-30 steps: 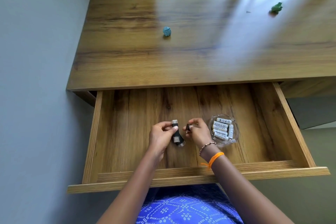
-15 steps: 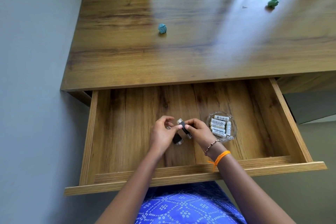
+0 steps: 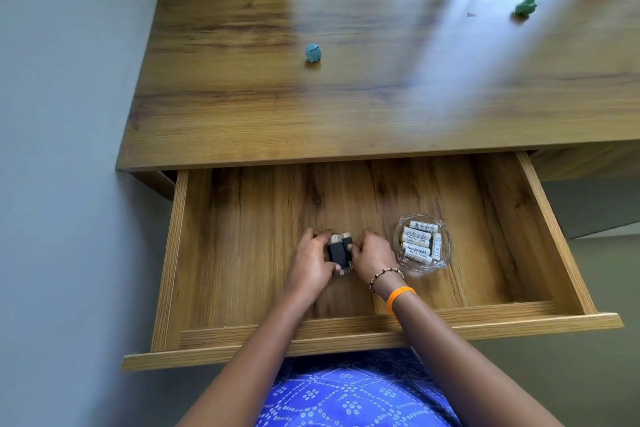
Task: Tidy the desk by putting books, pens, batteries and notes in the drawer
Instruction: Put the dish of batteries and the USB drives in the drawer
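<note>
While both hands' fingers [image 3: 320, 237] clasp the black batteries [image 3: 340, 250], the drawer [image 3: 242, 253] stands open.

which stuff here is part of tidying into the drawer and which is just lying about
Part of the job:
- drawer
- black batteries, held between left hand and right hand
- white batteries in glass dish

Lying about:
- blue paper ball on desk
- green paper ball
</note>
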